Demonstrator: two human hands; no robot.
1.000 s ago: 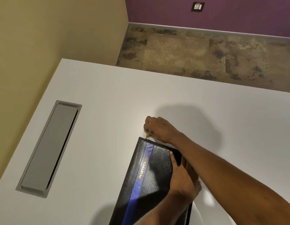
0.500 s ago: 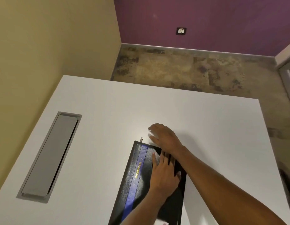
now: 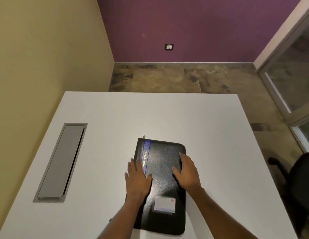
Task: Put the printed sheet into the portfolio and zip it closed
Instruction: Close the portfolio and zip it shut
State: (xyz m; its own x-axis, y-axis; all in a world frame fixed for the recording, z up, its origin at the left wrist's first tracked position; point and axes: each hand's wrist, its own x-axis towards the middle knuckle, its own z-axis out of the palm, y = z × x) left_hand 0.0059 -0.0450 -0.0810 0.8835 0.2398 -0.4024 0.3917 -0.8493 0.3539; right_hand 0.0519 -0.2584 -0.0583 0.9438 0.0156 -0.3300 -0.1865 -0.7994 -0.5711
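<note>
The black portfolio [image 3: 165, 171] lies flat and closed on the white bench [image 3: 105, 114], near the person's edge and a little right of the middle, its long side running away from the camera. A blue stripe [image 3: 146, 156] with the yellow word PORTFOLIO runs along its left side, a small metal zip pull [image 3: 144, 136] sticks out at the far left corner, and a pale card in a clear pocket [image 3: 164, 205] sits on the cover near the person's end. The printed sheet cannot be seen anywhere (whether it is inside cannot be told). The left hand [image 3: 137, 181] lies palm down across the portfolio's left edge, fingers spread and flat, partly on the cover and partly on the bench; its grip is released, grasping nothing. The right hand [image 3: 188, 173] rests palm down on the cover along the right edge, fingers also spread, its grip likewise released. To the left, set into the bench, is a long grey cable hatch [image 3: 61, 163] with its lid down. Beyond the bench are a mottled brown floor [image 3: 167, 78], a purple wall with a socket [image 3: 169, 47], a tan wall on the left, a glass partition [image 3: 293, 75] on the right, and a black office chair [image 3: 300, 183] beside the bench's right edge.
</note>
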